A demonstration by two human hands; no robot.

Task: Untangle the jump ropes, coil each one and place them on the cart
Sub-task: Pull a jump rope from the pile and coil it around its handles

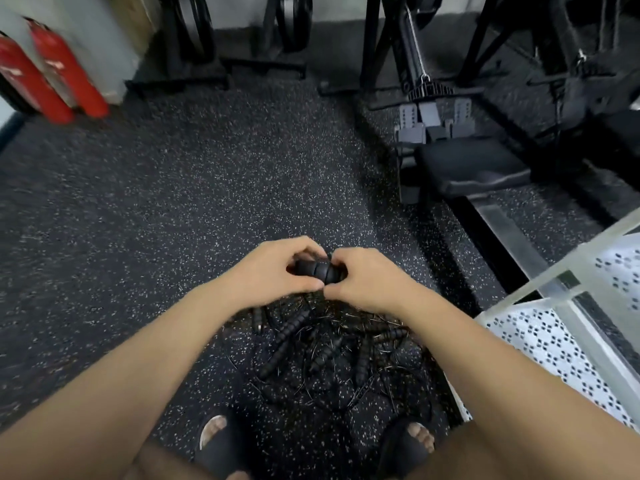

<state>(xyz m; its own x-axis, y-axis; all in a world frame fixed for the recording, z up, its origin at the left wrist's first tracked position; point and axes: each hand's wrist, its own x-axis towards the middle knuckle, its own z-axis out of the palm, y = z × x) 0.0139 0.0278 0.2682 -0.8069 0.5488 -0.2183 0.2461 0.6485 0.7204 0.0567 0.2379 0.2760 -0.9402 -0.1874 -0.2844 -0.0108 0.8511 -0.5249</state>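
Left hand (273, 271) curls fingers over and thumb under a black ribbed foam jump-rope handle (320, 270), held above the tangled pile of black ropes and handles (329, 351) on the speckled rubber floor (173, 202), apparently to separate one rope from the rest. Right hand (367, 280) pinches the handle's right end, fingertips touching it; the cord there is not discernible. White perforated metal cart (540, 341) stands just right of the pile, judged within easy reach for placement.
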